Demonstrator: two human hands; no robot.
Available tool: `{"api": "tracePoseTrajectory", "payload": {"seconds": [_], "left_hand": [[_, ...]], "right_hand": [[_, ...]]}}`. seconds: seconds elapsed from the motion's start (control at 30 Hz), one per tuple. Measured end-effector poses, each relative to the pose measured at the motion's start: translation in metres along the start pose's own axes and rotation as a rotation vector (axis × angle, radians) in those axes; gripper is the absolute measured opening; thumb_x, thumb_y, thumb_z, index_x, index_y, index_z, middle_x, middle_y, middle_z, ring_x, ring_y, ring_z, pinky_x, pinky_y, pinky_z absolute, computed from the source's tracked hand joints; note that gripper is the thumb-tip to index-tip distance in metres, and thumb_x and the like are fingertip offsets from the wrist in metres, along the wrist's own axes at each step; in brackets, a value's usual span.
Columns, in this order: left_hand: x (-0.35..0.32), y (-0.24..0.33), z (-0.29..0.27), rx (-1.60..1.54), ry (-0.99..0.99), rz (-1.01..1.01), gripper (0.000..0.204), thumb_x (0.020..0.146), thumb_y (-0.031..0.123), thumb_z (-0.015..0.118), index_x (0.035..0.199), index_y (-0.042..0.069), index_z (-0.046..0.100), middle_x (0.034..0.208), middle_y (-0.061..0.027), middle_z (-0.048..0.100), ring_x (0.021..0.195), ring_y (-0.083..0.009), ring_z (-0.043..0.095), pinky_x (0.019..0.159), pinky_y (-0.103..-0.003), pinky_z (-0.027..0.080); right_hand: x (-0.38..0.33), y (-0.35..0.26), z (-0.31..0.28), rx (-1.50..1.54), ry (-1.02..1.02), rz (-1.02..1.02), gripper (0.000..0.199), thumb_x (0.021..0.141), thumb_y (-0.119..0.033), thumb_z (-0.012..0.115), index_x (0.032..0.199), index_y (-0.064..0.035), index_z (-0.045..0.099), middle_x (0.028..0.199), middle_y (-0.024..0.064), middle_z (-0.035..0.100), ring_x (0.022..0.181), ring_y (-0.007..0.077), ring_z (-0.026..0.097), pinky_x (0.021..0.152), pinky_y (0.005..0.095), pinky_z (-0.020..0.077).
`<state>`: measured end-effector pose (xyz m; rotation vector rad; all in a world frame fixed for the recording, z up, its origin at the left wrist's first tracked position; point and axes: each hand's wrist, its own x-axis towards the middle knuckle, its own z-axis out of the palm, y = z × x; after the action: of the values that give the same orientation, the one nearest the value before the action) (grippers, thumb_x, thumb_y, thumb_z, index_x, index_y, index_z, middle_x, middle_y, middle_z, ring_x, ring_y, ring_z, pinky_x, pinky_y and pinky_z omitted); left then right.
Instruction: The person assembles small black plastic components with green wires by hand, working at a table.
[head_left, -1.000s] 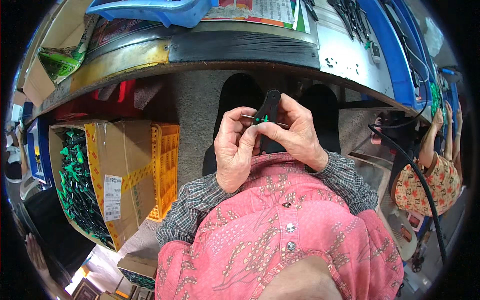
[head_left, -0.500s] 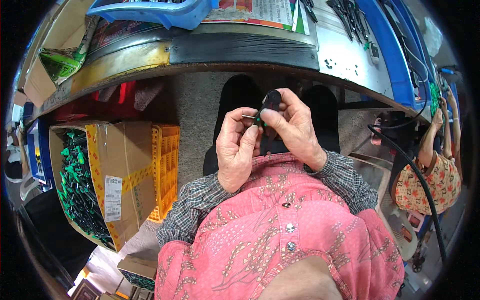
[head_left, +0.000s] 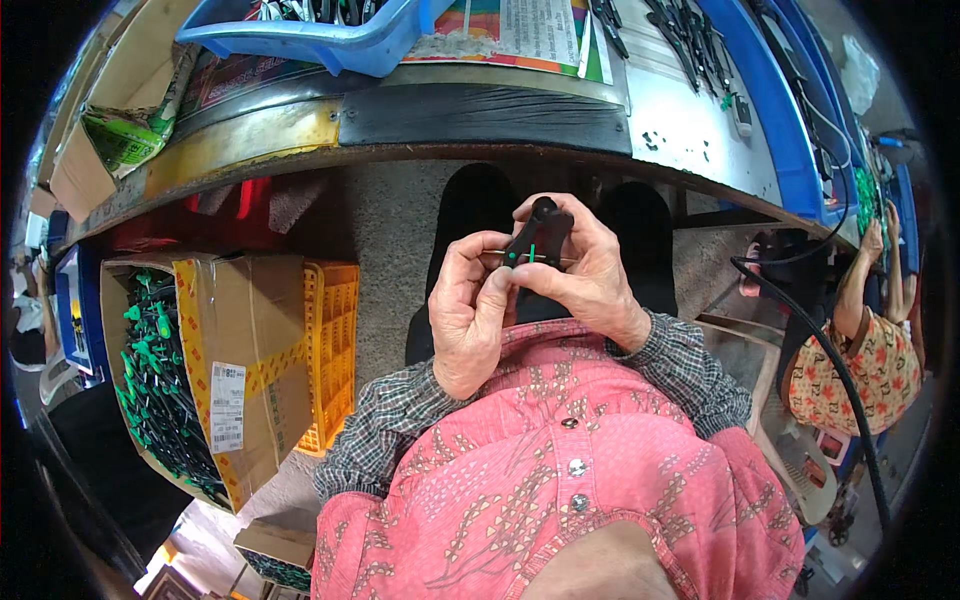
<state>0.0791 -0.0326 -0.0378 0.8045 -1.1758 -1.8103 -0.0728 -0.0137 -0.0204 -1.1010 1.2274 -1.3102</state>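
Black tool handle (head_left: 535, 232) with a green mark, gripped in both hands

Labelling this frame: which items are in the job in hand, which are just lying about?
In hand: left hand and right hand grip black tool with green piece.
Lying about: cardboard box, yellow crate, blue tray.
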Motion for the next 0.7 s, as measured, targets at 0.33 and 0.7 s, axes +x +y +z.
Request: {"api": "tracePoseTrajectory", "payload": {"seconds": [0.33, 0.7], "left_hand": [[0.002, 0.002, 0.006, 0.011, 0.034, 0.023, 0.023, 0.097, 0.008, 0.049, 0.12, 0.005, 0.046, 0.085, 0.0033, 0.055, 0.064, 0.0009, 0.045, 0.052, -0.013, 0.036], [-0.001, 0.003, 0.003, 0.041, 0.042, 0.027, 0.023, 0.095, 0.0, 0.048, 0.118, 0.004, 0.048, 0.091, 0.0007, 0.056, 0.068, -0.0001, 0.045, 0.056, -0.014, 0.037]], "right_hand": [[-0.006, 0.004, -0.005, -0.057, -0.015, 0.129, 0.019, 0.087, -0.013, 0.068, 0.096, -0.0018, 0.056, 0.083, -0.0004, 0.057, 0.073, 0.0045, 0.056, 0.062, 0.0211, 0.0502], [-0.007, -0.004, -0.003, 0.085, 0.004, 0.221, 0.017, 0.089, -0.011, 0.065, 0.098, 0.0001, 0.056, 0.082, -0.0017, 0.053, 0.073, 0.003, 0.053, 0.061, 0.02, 0.0479]]}}
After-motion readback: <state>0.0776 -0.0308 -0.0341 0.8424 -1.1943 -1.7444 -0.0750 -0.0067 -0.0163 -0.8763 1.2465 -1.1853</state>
